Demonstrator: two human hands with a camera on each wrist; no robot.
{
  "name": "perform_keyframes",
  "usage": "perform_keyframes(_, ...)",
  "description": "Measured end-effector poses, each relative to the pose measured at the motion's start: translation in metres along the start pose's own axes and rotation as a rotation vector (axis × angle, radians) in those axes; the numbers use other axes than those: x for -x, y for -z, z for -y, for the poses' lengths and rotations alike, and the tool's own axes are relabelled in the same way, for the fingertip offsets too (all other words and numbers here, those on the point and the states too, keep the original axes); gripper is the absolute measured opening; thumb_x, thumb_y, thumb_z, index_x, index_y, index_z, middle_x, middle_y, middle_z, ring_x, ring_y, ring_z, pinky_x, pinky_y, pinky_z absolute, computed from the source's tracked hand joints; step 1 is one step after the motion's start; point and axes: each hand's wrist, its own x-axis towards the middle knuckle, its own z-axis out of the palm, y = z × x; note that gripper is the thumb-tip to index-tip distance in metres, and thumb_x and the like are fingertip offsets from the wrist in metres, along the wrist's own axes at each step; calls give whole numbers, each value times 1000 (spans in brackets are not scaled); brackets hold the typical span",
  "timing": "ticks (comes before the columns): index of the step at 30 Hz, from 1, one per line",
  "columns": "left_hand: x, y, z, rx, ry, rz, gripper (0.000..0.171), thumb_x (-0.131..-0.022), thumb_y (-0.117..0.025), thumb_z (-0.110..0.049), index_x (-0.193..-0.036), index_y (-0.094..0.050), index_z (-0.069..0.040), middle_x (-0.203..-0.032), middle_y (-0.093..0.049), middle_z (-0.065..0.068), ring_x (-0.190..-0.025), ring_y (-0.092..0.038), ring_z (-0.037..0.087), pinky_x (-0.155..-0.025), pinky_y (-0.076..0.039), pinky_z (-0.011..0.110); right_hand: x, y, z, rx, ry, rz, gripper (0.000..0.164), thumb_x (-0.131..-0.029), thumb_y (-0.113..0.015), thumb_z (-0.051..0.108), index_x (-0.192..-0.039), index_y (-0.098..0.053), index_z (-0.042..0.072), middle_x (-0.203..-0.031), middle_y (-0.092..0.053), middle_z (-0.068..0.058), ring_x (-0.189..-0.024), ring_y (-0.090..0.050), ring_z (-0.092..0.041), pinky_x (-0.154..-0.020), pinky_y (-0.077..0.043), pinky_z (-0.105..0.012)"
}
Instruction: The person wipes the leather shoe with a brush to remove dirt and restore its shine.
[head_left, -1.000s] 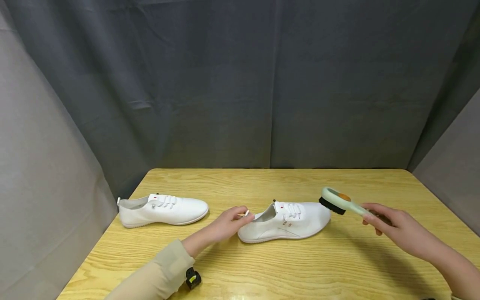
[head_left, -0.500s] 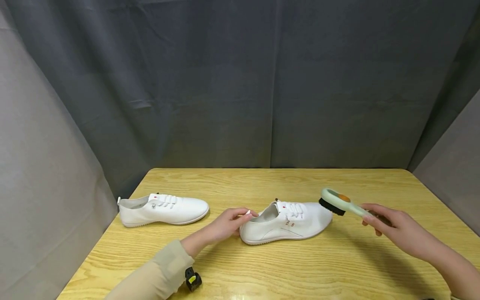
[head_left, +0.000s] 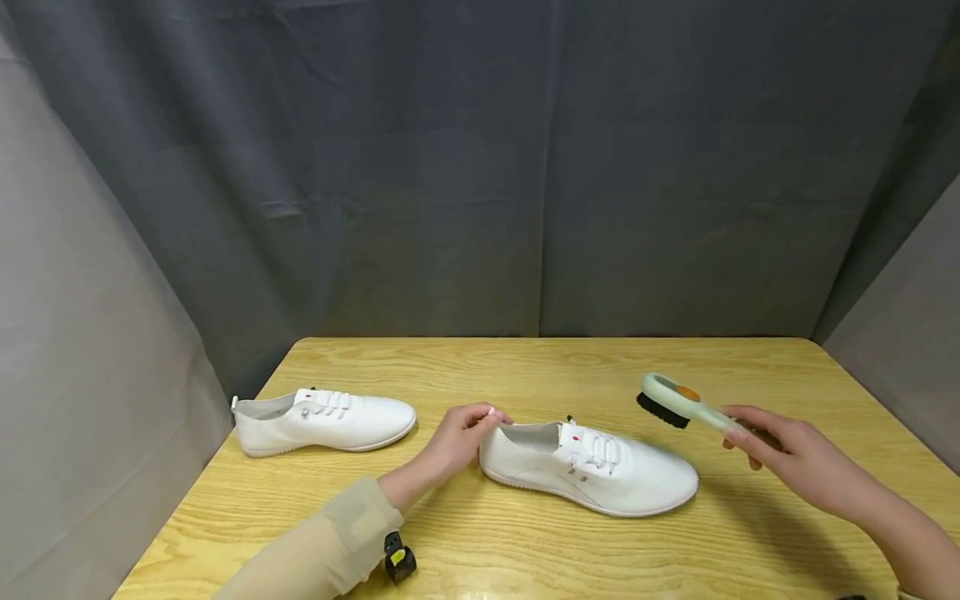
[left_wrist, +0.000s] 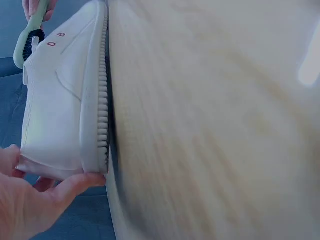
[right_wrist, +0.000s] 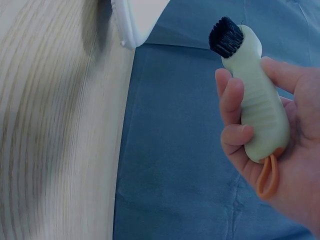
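Observation:
A white lace-up shoe sits on the wooden table, toe pointing right and slightly toward me. My left hand holds its heel. In the left wrist view, the thumb lies along the back of the heel by the ribbed sole, with fingers at the collar. My right hand grips a pale green shoe brush by its handle. The brush has black bristles, an orange button and an orange hanging loop. It is raised above the table, behind the shoe's toe and apart from it.
A second white shoe stands at the table's left side, toe to the right. Dark grey cloth hangs behind the wooden table, with lighter cloth at the sides. A black band is on my left wrist.
The held shoe's toe has swung toward me and to the right, with my left hand staying at its heel. The right hand and brush have hardly moved.

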Motion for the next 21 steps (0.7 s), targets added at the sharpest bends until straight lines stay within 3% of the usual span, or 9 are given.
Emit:
perform_keyframes(2, -8, -2, 8, -21, -29, -44, 24, -102, -51, -13, -104, -72, -2, -110, -69, 10, -112, -57, 24, -91, -44, 36, 0, 1, 0, 2, -1, -1, 36, -105, -45, 19, -134, -49, -3, -93, -60, -1, -69, -49, -10, -54, -37, -29)
perform_keyframes(6, -19, -2, 4, -34, -113, -132, 23, -101, -54, -15, -106, -73, -3, -111, -69, 8, -113, -59, 23, -94, -46, 38, 1, 2, 0, 3, 6, -16, 35, -105, -45, 18, -134, -50, -1, -92, -60, 1, -69, -49, -10, -54, -37, -29)
perform_keyframes(10, -26, -1, 3, -54, -193, -160, 24, -100, -56, -18, -110, -72, -5, -120, -66, 9, -117, -58, 22, -96, -45, 40, 1, 2, 0, -2, 22, -26, 34, -105, -46, 18, -133, -51, 0, -91, -60, 3, -69, -49, -10, -54, -36, -29)
perform_keyframes(13, -25, 4, 8, -85, -252, -97, 24, -100, -56, -19, -113, -72, -7, -128, -62, 8, -121, -55, 21, -95, -46, 38, 1, 1, 0, -3, 31, -28, 34, -105, -46, 17, -133, -51, 0, -91, -61, 3, -69, -49, -10, -54, -37, -29)
perform_keyframes(21, -10, 21, 22, -167, -327, 218, 27, -96, -60, -11, -120, -67, -1, -142, -49, 12, -134, -40, 27, -106, -34, 35, 3, 5, -1, 0, 37, -33, 33, -105, -46, 16, -132, -51, -1, -92, -61, 3, -69, -49, -11, -55, -37, -29)
